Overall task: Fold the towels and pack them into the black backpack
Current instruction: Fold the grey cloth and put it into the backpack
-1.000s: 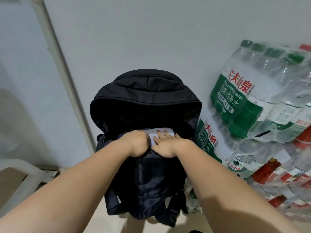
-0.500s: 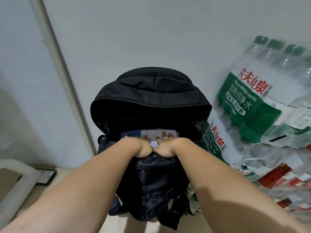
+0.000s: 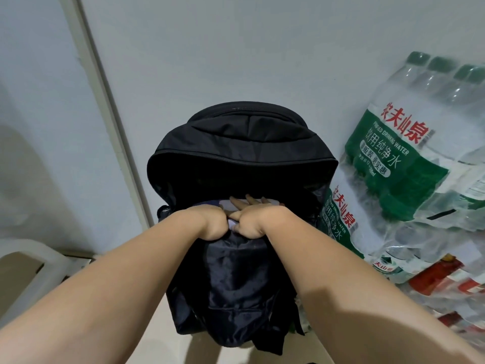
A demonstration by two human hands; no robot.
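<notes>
The black backpack (image 3: 236, 143) stands upright against the wall with its main compartment unzipped and gaping. A pale folded towel (image 3: 226, 205) lies low inside the opening, and only a thin strip of it shows. My right hand (image 3: 253, 219) presses down on it with straight, spread fingers. Touching it on the left, my left hand (image 3: 211, 222) also reaches into the opening, bent at the wrist, its fingers hidden inside the bag. Both wrists rest on the bag's front panel (image 3: 236, 279).
Shrink-wrapped packs of water bottles (image 3: 399, 164) are stacked right beside the backpack, with red-labelled bottles (image 3: 441, 274) lower down. A white plastic chair (image 3: 29, 261) stands at the left. A wall and a door frame (image 3: 110, 111) rise behind.
Both hands have pushed the towel deeper into the backpack, so less of it shows. The hands have come together until they touch. The view has shifted closer and slightly left.
</notes>
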